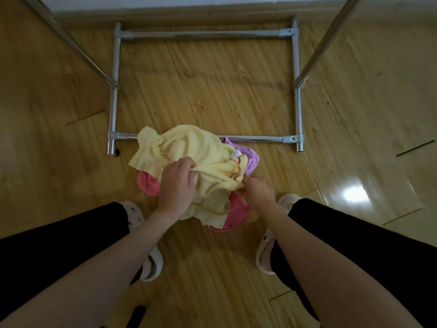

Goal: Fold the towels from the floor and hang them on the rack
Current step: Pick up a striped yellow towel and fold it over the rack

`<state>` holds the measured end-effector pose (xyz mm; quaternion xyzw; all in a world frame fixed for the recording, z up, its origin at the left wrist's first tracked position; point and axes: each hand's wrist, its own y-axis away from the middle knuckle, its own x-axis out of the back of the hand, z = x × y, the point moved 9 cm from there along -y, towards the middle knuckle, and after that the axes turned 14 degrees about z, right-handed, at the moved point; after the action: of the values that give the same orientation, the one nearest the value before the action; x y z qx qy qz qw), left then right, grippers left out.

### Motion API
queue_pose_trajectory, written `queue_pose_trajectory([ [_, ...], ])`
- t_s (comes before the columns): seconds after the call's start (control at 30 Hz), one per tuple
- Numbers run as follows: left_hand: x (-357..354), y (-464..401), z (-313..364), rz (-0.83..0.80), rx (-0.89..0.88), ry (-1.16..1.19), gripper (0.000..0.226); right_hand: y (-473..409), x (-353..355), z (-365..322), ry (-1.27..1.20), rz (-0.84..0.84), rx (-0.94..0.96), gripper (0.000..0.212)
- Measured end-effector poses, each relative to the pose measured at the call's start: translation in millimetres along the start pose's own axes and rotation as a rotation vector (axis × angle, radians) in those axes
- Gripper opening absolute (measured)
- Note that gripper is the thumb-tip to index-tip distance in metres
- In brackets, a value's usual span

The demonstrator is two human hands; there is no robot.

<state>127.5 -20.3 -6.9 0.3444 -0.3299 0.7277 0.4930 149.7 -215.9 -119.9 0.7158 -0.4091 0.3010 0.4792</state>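
Towels lie in a crumpled heap on the glossy wood-plank floor (pixel 212 91), just before the near crossbar of the tubular chrome rack base (pixel 250 138). Uppermost is a pale yellow terry towel (pixel 189 147), rumpled, overlapping that crossbar at its far edge. Beneath it sit a pink towel (pixel 147 183) and a lilac towel (pixel 251 159), both partly covered. Left hand (pixel 176 185) grips a bunched fold of the yellow towel, fingers curled. Right hand (pixel 259 188) pinches its hemmed edge near an orange stripe. White perforated clogs (pixel 134 213) flank the heap.
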Motion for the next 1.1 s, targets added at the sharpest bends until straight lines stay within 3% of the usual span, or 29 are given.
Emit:
queue_pose_trajectory([
  [0.2,62,4,12,0.141,0.151,0.053,0.009,36,70,-24,-0.014,0.101,0.109,0.015],
  [0.37,122,3,29,0.174,0.208,0.157,0.008,76,148,-40,-0.210,0.190,0.089,0.013],
  [0.57,203,0,71,0.170,0.103,0.174,0.021,160,265,-105,-0.361,0.276,0.294,0.012],
  [0.77,275,-4,101,0.141,0.035,0.199,0.018,238,357,-170,-0.486,0.368,0.448,0.011],
  [1.1,329,4,187,0.062,-0.149,0.285,0.021,323,420,-238,-0.896,0.375,0.380,0.019],
])
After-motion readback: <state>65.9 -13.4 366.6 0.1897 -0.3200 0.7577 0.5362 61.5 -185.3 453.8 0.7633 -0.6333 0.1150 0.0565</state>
